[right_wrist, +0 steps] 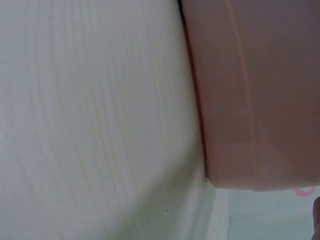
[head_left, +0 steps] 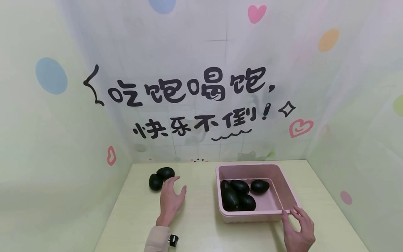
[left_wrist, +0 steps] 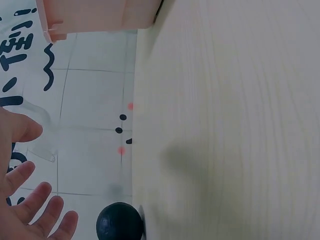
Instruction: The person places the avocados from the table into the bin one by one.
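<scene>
Two dark green avocados lie side by side on the left of the table, one upright-looking avocado (head_left: 155, 182) and a second avocado (head_left: 165, 173) behind it. My left hand (head_left: 170, 198) hovers right by them, thumb and fingers spread apart, nothing held. In the left wrist view its spread fingers (left_wrist: 31, 202) show near one dark avocado (left_wrist: 120, 222). A pink bin (head_left: 258, 212) stands at right and holds several more avocados (head_left: 240, 196), mostly along its left side. At its front right corner my right hand (head_left: 299, 227) grips the rim between thumb and fingers.
The pale wood-grain table (head_left: 195, 227) ends at a back wall hanging (head_left: 201, 150) printed with black lettering and hearts. Similar sheets enclose the left and right sides. A small black device (head_left: 173, 240) sits at the left wrist.
</scene>
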The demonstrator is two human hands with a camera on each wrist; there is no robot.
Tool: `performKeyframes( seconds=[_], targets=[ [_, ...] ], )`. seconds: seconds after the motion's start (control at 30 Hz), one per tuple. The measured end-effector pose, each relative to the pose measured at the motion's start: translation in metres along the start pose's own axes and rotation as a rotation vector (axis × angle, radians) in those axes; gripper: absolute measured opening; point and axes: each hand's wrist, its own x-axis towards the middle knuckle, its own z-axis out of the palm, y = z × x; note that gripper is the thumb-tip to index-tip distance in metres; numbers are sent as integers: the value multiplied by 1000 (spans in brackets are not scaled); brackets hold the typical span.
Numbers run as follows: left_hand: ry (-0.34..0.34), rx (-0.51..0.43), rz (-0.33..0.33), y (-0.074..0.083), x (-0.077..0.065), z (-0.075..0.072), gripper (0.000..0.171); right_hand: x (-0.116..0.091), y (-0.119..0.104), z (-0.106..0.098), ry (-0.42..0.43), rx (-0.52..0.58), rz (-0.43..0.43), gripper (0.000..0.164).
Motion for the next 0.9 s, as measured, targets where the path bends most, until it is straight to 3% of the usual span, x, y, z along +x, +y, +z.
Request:
performKeyframes(
  seconds=[0.53,0.9],
  targets=[
    [1,47,-53,-24,9,-10,47,0,0,0,-3,-3,1,18],
    [90,49,-50,-40,18,-12,59,-2,5,-1,-10,-22,16,18]
  ],
)
